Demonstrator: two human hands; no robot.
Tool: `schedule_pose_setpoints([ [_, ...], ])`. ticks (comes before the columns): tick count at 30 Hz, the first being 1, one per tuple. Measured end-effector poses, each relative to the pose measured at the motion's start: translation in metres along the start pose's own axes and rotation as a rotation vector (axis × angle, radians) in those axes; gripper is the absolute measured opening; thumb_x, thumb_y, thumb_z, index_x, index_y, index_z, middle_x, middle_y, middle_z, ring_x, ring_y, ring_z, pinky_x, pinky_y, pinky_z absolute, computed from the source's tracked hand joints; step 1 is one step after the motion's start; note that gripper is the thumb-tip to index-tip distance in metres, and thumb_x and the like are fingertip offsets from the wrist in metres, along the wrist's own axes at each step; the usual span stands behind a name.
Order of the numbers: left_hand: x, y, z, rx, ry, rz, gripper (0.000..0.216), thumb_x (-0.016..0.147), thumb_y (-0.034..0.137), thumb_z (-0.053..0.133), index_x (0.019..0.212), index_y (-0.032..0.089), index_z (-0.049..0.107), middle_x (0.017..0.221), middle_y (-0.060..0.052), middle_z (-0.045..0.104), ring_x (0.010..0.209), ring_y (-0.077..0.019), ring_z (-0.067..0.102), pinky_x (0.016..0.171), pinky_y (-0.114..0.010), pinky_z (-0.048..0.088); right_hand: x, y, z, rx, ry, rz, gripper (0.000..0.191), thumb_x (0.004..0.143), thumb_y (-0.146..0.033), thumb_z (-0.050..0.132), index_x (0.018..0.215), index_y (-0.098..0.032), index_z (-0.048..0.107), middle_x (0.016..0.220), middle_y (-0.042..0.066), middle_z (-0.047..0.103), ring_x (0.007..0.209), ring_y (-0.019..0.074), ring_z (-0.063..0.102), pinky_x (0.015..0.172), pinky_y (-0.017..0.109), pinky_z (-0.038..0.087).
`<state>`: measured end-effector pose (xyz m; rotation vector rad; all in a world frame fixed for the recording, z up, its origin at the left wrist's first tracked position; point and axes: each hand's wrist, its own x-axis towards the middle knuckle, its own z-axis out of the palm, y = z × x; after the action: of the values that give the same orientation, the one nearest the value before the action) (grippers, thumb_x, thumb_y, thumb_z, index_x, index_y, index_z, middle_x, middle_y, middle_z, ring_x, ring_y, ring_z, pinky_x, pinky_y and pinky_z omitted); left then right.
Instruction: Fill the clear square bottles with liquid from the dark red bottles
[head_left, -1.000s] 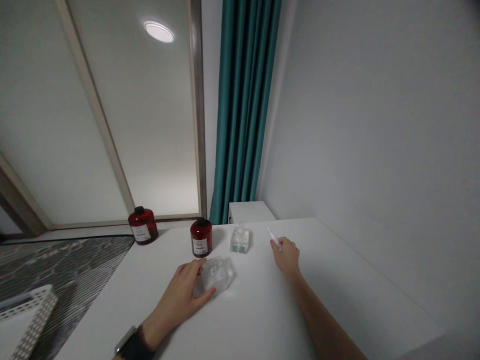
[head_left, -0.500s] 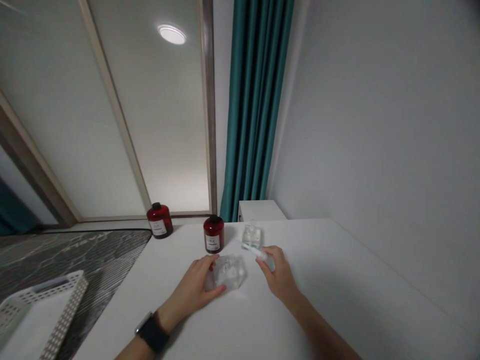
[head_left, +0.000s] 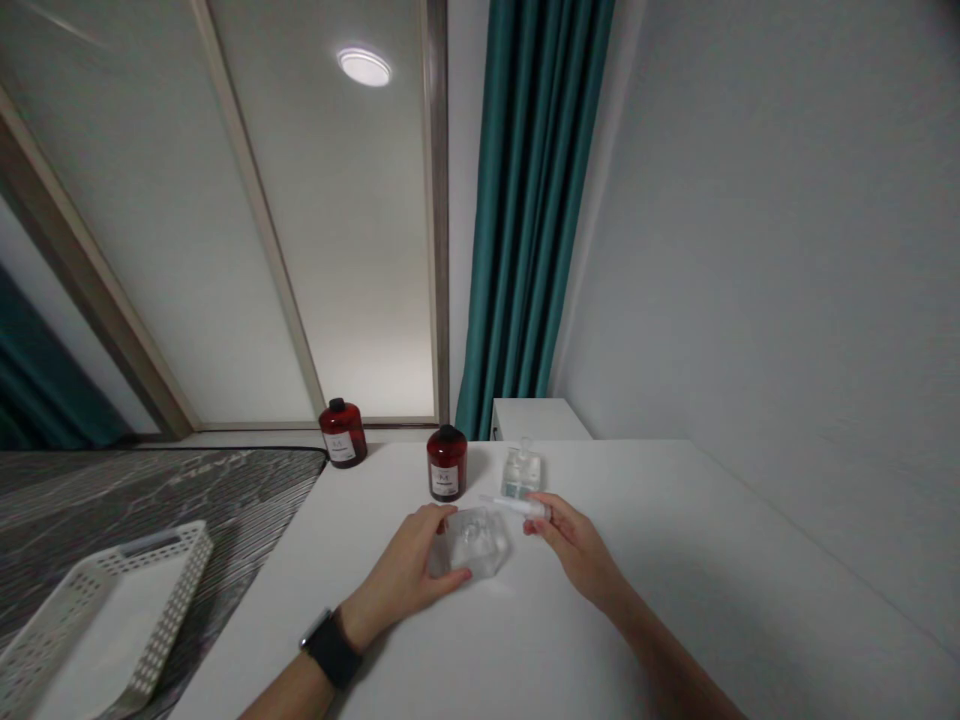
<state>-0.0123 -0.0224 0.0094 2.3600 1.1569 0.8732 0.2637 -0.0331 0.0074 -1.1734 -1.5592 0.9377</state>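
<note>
On the white table my left hand wraps round a clear glass container that rests on the tabletop. My right hand pinches a thin white stick, whose tip reaches left over the container. Just behind stand a small clear glass bottle and a dark red bottle with a black cap and a white label.
A second dark red bottle stands on the sill at the back. A white perforated tray lies at the lower left on a grey patterned surface. A teal curtain and a small white cabinet are behind the table.
My right hand has swung left with the white stick, from the open tabletop to just above the clear container. My left hand stays on the container. The view has shifted left.
</note>
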Motion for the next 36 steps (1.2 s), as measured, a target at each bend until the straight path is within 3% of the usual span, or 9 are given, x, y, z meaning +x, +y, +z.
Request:
schedule_pose_setpoints([
  [5, -0.001, 0.001, -0.002, -0.025, -0.002, 0.048, 0.063, 0.075, 0.021, 0.075, 0.131, 0.019, 0.047, 0.119, -0.012, 0.062, 0.107, -0.0292, 0.061, 0.095, -0.046, 0.052, -0.001, -0.005, -0.002, 0.074, -0.049, 0.028, 0.038, 0.087, -0.045, 0.059, 0.115, -0.018, 0.064, 0.077, 0.002, 0.067, 0.077, 0.0206, 0.063, 0.074, 0.033, 0.050],
  [11, -0.001, 0.006, -0.003, 0.036, 0.146, 0.109, 0.069, 0.071, 0.020, 0.080, 0.131, 0.021, 0.046, 0.120, -0.012, 0.057, 0.111, -0.0307, 0.059, 0.095, -0.048, 0.054, -0.005, -0.011, -0.003, 0.083, -0.085, 0.048, 0.037, 0.085, -0.043, 0.062, 0.114, -0.018, 0.064, 0.074, -0.001, 0.061, 0.072, 0.0182, 0.059, 0.068, 0.030, 0.047],
  [17, -0.001, 0.009, -0.002, 0.213, 0.253, 0.186, 0.073, 0.070, 0.020, 0.083, 0.135, 0.021, 0.048, 0.114, -0.011, 0.055, 0.105, -0.0294, 0.058, 0.089, -0.045, 0.056, -0.005, -0.006, -0.003, 0.053, -0.013, -0.086, 0.029, 0.086, -0.038, 0.064, 0.107, -0.018, 0.066, 0.086, 0.003, 0.065, 0.077, 0.0183, 0.060, 0.071, 0.029, 0.049],
  [24, -0.003, 0.009, 0.000, 0.326, 0.319, 0.185, 0.070, 0.065, 0.021, 0.084, 0.128, 0.017, 0.053, 0.110, -0.012, 0.058, 0.099, -0.0302, 0.057, 0.084, -0.044, 0.054, -0.007, -0.013, -0.014, -0.063, 0.020, -0.171, 0.024, 0.090, -0.034, 0.058, 0.106, -0.018, 0.065, 0.083, 0.003, 0.066, 0.073, 0.0174, 0.060, 0.066, 0.027, 0.049],
  [31, -0.003, 0.012, 0.000, 0.247, 0.217, 0.194, 0.067, 0.069, 0.024, 0.081, 0.128, 0.018, 0.050, 0.116, -0.013, 0.061, 0.104, -0.0323, 0.056, 0.089, -0.048, 0.048, -0.010, -0.021, -0.002, -0.210, -0.025, -0.275, 0.019, 0.091, -0.026, 0.057, 0.106, -0.021, 0.067, 0.091, 0.004, 0.065, 0.084, 0.0191, 0.062, 0.076, 0.028, 0.051],
  [36, -0.002, 0.010, 0.010, -0.075, 0.049, 0.066, 0.059, 0.071, 0.027, 0.078, 0.124, 0.020, 0.053, 0.114, -0.011, 0.063, 0.104, -0.0298, 0.059, 0.093, -0.048, 0.050, -0.002, -0.033, 0.005, -0.241, -0.015, -0.309, 0.027, 0.093, -0.026, 0.056, 0.119, -0.023, 0.065, 0.107, 0.007, 0.067, 0.098, 0.0218, 0.063, 0.088, 0.033, 0.051],
])
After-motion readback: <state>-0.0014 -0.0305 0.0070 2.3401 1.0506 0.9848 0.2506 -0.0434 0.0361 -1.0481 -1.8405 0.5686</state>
